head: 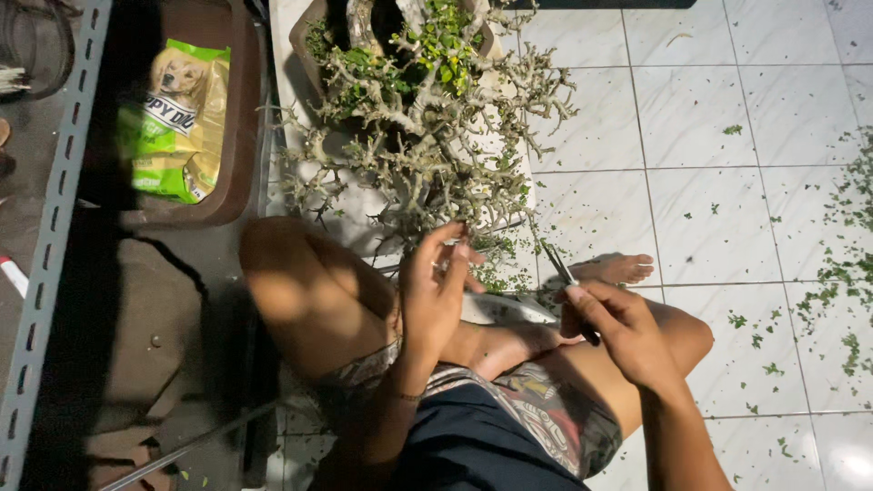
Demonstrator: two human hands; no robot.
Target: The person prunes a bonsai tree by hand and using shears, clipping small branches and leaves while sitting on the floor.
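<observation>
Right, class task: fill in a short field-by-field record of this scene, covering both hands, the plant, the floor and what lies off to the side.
Left hand: raised to the lower twigs of the potted shrub, fingers curled
Right hand: holds small dark snips, tip toward the shrub
Shrub: gnarled pale branches, few green leaves at the top
Floor: white tiles strewn with green clippings
Side: green and yellow pet-food bag in a brown tub
</observation>
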